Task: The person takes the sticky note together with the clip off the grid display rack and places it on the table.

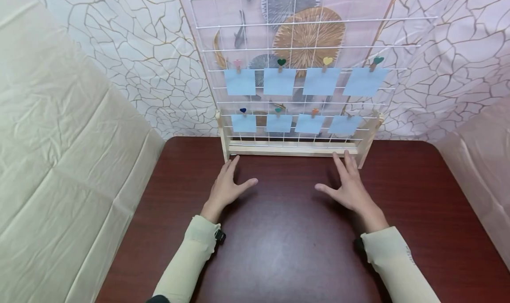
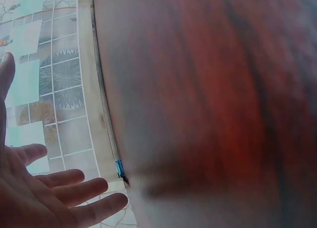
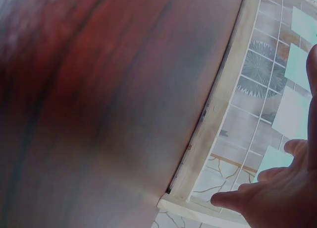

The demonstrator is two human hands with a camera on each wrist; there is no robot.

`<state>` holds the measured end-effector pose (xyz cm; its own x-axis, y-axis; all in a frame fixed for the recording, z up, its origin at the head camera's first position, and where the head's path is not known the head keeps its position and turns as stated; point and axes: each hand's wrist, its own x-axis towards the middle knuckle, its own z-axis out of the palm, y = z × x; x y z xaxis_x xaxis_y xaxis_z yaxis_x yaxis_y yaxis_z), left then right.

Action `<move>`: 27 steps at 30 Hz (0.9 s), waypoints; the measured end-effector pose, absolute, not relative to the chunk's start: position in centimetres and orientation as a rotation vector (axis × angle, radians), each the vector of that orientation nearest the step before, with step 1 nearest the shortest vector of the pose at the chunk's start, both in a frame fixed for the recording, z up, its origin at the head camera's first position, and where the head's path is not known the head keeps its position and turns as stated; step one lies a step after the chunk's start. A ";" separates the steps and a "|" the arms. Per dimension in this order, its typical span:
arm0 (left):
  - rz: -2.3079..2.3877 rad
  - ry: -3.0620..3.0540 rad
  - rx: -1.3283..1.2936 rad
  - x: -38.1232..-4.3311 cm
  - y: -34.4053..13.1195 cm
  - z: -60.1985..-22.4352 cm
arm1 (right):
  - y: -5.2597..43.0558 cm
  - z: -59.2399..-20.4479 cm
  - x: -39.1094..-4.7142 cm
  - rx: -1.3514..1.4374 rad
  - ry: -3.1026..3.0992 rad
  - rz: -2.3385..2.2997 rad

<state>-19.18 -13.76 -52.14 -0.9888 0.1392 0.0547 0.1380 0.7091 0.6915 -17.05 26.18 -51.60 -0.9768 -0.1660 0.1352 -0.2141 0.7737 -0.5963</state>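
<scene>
My left hand (image 1: 226, 188), fingers spread and holding nothing, is over the table by the left foot of a wooden stand (image 1: 292, 150). Near the stand's right foot, my right hand (image 1: 350, 190) also has its fingers extended, thumb pointing inward. The stand bears a white wire grid (image 1: 303, 49). Light blue paper cards hang on it in two rows, such as an upper card (image 1: 240, 82) and a lower card (image 1: 345, 125). Heart-topped clips, like the yellow one (image 1: 327, 61), pin most cards; any clip on the lower right card is hard to make out.
The dark red-brown table (image 1: 271, 232) has rounded far corners. Behind the grid hangs a patterned cloth (image 1: 131, 59); a beige cloth (image 1: 59, 161) covers the left side. A small blue object (image 2: 119, 168) shows at the stand's base in the left wrist view.
</scene>
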 end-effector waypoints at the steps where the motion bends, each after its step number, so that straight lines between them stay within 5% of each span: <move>1: 1.180 2.901 0.239 -19.2 -13.8 -52.1 | 26.1 -51.6 -17.1 0.312 -2.883 0.992; 27: 1.411 2.870 0.166 -19.1 -14.5 -52.4 | 22.5 -51.0 -18.5 0.395 -2.813 1.168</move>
